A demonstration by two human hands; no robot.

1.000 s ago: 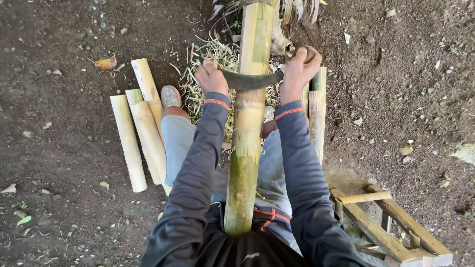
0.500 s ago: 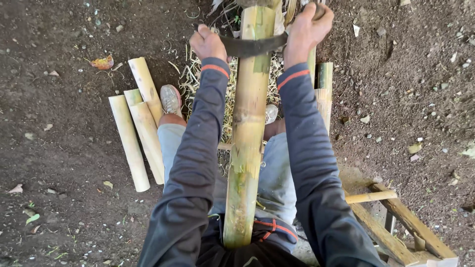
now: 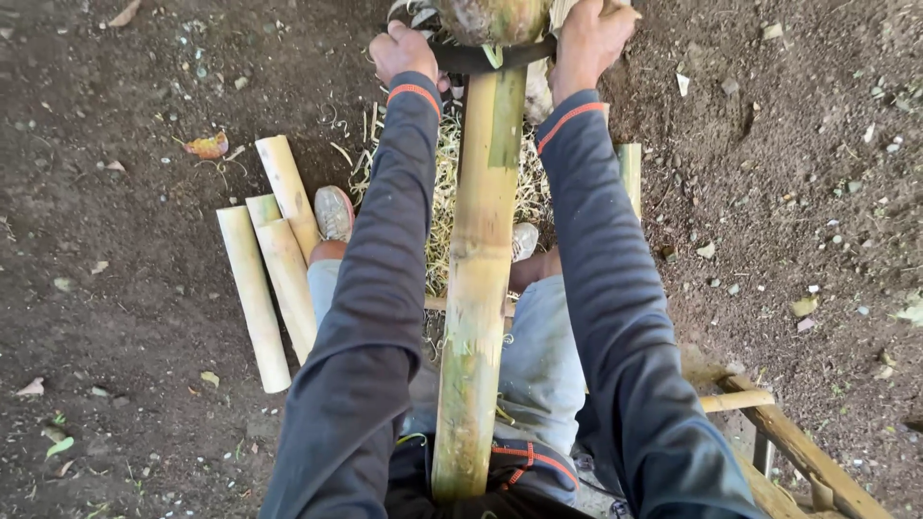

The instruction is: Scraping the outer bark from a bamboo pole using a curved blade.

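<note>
— Where are your hands?

— Both arms are stretched out straight toward twelve o'clock, sleeves running side by side. My left hand (image 3: 404,50) is fisted at about eleven o'clock, my right hand (image 3: 588,38) at about one o'clock, knuckles up. Each is closed tight around one end of the blade (image 3: 490,58), a dark curved bar lying crosswise between them.

— And the blade sits on what?

— On the pole (image 3: 481,259), a long yellow-green bamboo length. It runs from my lap at six o'clock straight up to twelve, between my two arms. The blade crosses it near the far end, touching its upper face. The far end itself is cut off by the edge of view.

— What's under it?

— My knees, in pale jeans, either side of the pole. A shoe (image 3: 334,211) shows at about ten o'clock of the pole's middle, just beside my left sleeve. Pale shavings (image 3: 444,192) lie heaped on the dirt under the pole's far half.

— Anything else nearby?

— Cut bamboo pieces (image 3: 260,288) lie together at nine o'clock, touching one another. One more piece (image 3: 630,168) stands out past my right sleeve at two o'clock. A wooden frame (image 3: 798,452) sits at four o'clock.
</note>
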